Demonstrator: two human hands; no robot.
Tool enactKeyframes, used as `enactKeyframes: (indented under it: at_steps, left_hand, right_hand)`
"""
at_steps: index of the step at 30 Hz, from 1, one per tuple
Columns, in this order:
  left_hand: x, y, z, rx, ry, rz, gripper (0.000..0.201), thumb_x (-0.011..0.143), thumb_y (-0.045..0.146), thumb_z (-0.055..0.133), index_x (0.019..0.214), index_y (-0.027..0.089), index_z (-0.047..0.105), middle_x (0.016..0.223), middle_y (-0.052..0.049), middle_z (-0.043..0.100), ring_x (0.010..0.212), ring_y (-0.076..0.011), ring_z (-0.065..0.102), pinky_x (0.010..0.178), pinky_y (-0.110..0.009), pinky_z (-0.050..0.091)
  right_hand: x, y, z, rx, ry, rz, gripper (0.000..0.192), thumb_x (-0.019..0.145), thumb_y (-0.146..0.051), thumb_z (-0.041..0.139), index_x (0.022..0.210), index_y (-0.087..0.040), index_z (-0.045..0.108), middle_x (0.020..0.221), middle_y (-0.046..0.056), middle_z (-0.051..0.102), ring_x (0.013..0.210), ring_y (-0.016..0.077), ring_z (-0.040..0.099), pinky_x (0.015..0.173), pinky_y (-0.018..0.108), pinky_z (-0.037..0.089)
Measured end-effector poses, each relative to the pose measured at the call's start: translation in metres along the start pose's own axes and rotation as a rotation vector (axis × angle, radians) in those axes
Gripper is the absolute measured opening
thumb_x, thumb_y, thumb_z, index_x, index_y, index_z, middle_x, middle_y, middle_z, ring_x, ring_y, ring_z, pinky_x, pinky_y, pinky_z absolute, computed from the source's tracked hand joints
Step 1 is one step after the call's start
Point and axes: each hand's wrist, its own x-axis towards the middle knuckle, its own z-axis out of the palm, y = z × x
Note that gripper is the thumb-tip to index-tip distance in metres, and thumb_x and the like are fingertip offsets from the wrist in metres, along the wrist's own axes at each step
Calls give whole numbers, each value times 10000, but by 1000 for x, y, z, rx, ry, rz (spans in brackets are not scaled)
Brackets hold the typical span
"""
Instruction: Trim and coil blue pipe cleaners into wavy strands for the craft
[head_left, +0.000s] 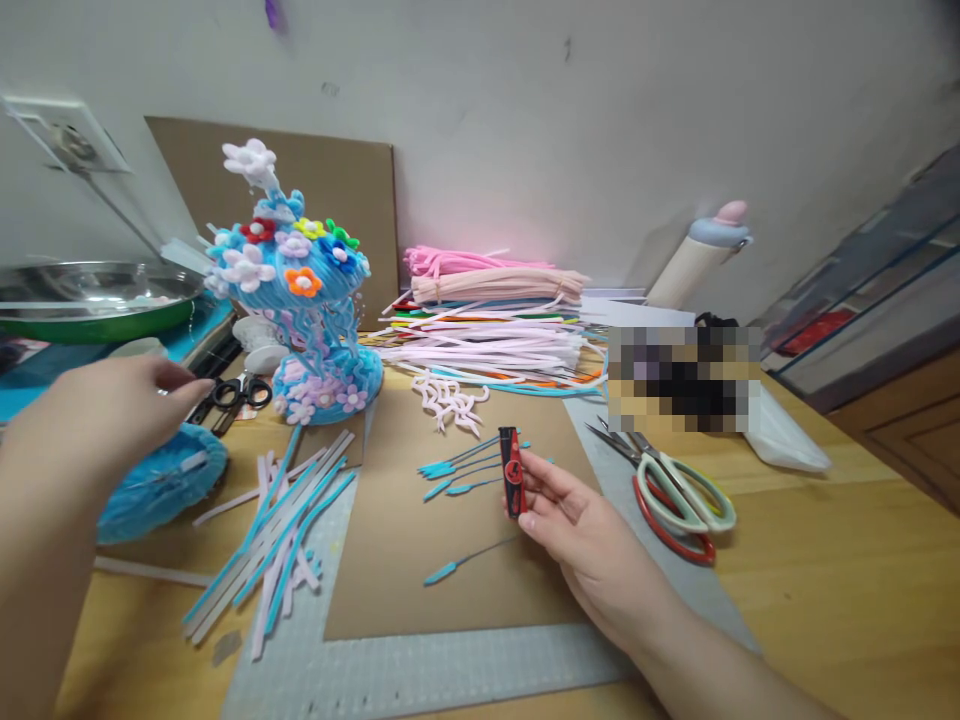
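Note:
My right hand (pixel 570 530) pinches an upright red and black lighter (pixel 512 470) above a brown cardboard sheet (pixel 405 600). Behind and left of it, several short blue pipe cleaner pieces (pixel 440 573) with thin bare stems lie on the cardboard. My left hand (pixel 127 400) is at the far left, fingers drawn together beside small black-handled scissors (pixel 244 392); whatever it may hold is hidden. Below that hand lies a round blue fuzzy piece (pixel 169 480), partly covered by the wrist. Cut blue and pale pipe cleaners (pixel 277 540) lie in a loose pile between the hands.
A blue pipe cleaner ornament with flowers (pixel 292 270) stands at back left, beside a metal pan (pixel 97 290). Pipe cleaner bundles (pixel 495 310) stack against the wall. Pale curly pieces (pixel 450 398) lie before them. Large scissors (pixel 671 490) and a bottle (pixel 694 260) are right.

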Motion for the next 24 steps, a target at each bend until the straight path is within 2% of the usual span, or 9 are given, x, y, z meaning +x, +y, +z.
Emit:
enactKeyframes:
  at_steps: [1,2,4,6,9,11,13,17,24]
  left_hand:
    - [-17,11,1,121,-32,29,318,677,515,638,727,201,649,577,15,522,680,-220,493,590,-226,263]
    - [-36,22,4,135,-108,47,351,678,545,627,756,205,665,634,-1,591,671,-224,518,585,-240,298]
    - [-78,40,18,-24,-278,203,335,692,553,610,816,251,686,764,-4,677,692,-217,577,607,-254,376]
    - [-118,52,37,-145,-429,313,285,695,536,618,811,290,704,740,-7,693,619,-203,594,553,-258,398]
    - [-160,60,65,-222,-595,411,122,733,387,621,791,310,695,735,-10,691,640,-201,628,550,-254,400]
    - [-171,63,78,-197,-596,440,100,763,304,583,798,296,676,766,-20,677,712,-209,632,598,-259,403]
    - [-172,66,88,-147,-588,435,96,775,258,555,814,270,642,815,-26,658,765,-212,622,635,-268,398]
    - [-168,74,100,-48,-621,430,67,799,238,527,844,232,576,897,-24,622,816,-210,603,677,-288,388]
    - [-174,80,114,8,-608,483,173,890,217,400,782,212,536,831,-27,616,769,-188,608,645,-278,376]
  right_hand:
    - [-1,0,1,-4,-18,5,522,681,-194,757,1174,-282,609,1188,49,630,1067,187,586,992,383,397]
    - [-1,0,2,-10,-34,12,514,684,-186,751,1168,-286,612,1173,44,637,1050,182,593,980,374,404]
    - [-1,-5,1,-26,-39,17,494,689,-194,742,1159,-280,618,1122,46,656,995,179,608,939,361,429]
    - [3,-14,-6,-82,-9,-13,455,706,-238,722,1149,-257,623,1071,59,667,918,178,616,865,348,462]
    - [19,-30,-30,-378,72,-174,403,764,-300,646,1157,-225,606,1062,74,649,861,173,596,733,301,480]
    - [34,-37,-52,-692,219,-299,446,773,-286,607,1208,-205,554,983,70,644,852,178,590,732,302,476]
    - [47,-40,-72,-1040,315,-317,336,791,-283,560,1117,-206,593,901,53,651,791,177,599,707,304,476]
    - [62,-36,-95,-1150,362,-301,202,789,-241,532,947,-201,652,874,54,681,767,190,612,719,324,466]
    - [69,-31,-99,-1228,421,-278,223,782,-214,528,960,-198,662,823,47,687,707,184,603,661,300,448]
